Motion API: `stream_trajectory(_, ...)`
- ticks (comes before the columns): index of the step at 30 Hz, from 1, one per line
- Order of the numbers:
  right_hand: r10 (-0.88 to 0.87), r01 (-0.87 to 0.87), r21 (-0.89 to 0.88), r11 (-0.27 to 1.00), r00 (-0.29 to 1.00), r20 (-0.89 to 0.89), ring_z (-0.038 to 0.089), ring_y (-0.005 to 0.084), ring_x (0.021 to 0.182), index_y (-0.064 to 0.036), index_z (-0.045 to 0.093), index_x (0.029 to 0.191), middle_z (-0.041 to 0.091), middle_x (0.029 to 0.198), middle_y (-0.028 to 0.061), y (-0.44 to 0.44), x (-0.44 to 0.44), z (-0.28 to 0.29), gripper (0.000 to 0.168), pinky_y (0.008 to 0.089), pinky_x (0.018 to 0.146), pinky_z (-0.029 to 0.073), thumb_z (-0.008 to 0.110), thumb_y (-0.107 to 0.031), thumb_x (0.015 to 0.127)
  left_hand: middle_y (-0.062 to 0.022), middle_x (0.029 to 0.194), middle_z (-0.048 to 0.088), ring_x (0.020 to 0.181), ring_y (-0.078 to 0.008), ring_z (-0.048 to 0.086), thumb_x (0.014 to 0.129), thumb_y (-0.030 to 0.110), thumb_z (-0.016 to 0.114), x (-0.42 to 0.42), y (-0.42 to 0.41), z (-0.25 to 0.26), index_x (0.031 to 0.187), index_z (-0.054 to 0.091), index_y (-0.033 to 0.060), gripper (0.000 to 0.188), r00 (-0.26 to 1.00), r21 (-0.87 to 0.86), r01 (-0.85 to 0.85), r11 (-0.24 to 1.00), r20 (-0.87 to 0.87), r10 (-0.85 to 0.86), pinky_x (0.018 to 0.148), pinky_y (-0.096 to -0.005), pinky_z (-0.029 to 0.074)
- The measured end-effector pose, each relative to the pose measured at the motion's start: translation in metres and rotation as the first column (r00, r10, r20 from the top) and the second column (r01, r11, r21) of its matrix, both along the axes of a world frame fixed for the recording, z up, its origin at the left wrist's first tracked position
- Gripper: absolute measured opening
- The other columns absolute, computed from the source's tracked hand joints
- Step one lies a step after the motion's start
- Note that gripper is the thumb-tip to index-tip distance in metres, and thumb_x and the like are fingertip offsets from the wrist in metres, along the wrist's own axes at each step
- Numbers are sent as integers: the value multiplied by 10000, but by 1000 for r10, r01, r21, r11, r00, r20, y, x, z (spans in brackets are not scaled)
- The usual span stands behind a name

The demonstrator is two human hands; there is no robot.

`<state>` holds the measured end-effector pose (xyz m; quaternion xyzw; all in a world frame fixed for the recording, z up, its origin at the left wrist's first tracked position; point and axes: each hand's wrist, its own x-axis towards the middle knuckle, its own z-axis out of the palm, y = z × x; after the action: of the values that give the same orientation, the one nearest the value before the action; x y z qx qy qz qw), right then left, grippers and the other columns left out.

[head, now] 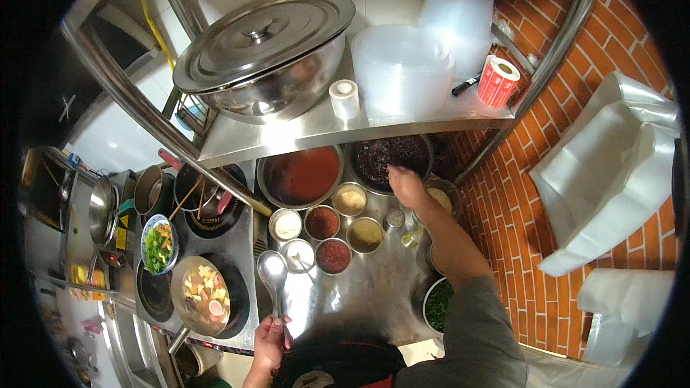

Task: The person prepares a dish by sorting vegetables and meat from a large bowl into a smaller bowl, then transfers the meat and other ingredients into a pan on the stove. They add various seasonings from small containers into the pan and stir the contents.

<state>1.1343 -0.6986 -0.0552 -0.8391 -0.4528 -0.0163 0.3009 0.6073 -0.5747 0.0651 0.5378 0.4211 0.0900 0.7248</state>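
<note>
My left hand [272,338] is closed on the handle of a metal ladle [273,272] near the front edge of the steel counter. My right hand [403,183] reaches over a large metal basin of dark, oily contents [377,164] under the shelf; its fingers are blurred, and whether they hold something cannot be told. Beside that basin stands one of red sauce [302,175]. Several small bowls sit between the hands, among them one of red paste [333,256], one of yellowish seasoning [365,235] and one of white powder with a spoon [298,256].
A pan of simmering food [207,296] and a bowl of leafy greens [158,245] are on the stove at left. Overhead, a steel shelf [302,143] holds a lidded basin [269,64] and stacked plastic containers [401,70]. Chopped greens [437,304] stand at the lower right.
</note>
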Motion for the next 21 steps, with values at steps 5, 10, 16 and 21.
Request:
stream_trajectory(5,-65,63,-26,998,993,-98,665,411,951,-6,658,1148,681,1044,261,-51,-35,62,282,479,828,532,520,-186,980,-11,551,503,484,-113,463,1053,331,510,1,0,0,1048,598,30,314,999,-40,35,999,36,-33,502,-253,376)
stream_trajectory(10,-202,190,-142,971,977,-70,676,373,959,-10,671,1171,685,1069,249,-56,-17,32,295,447,860,532,547,-191,974,-8,559,499,492,-112,455,1053,321,512,12,-1,-8,1060,606,28,308,996,-71,85,994,40,-82,510,-251,372)
stream_trajectory(16,-151,164,145,976,984,-95,680,377,977,-18,673,1166,706,1045,210,-45,-54,78,268,417,870,539,569,-151,959,-1,569,508,503,-109,458,1073,279,460,18,0,6,1075,622,48,282,994,-29,106,994,-37,-107,497,-250,351)
stream_trajectory(21,-174,173,160,972,985,-12,708,326,916,-19,677,1149,719,1006,201,-34,-43,56,236,384,811,558,568,-92,952,-1,569,509,502,-96,451,1073,258,450,17,2,0,1078,622,48,272,992,-10,120,993,-40,-121,491,-243,340)
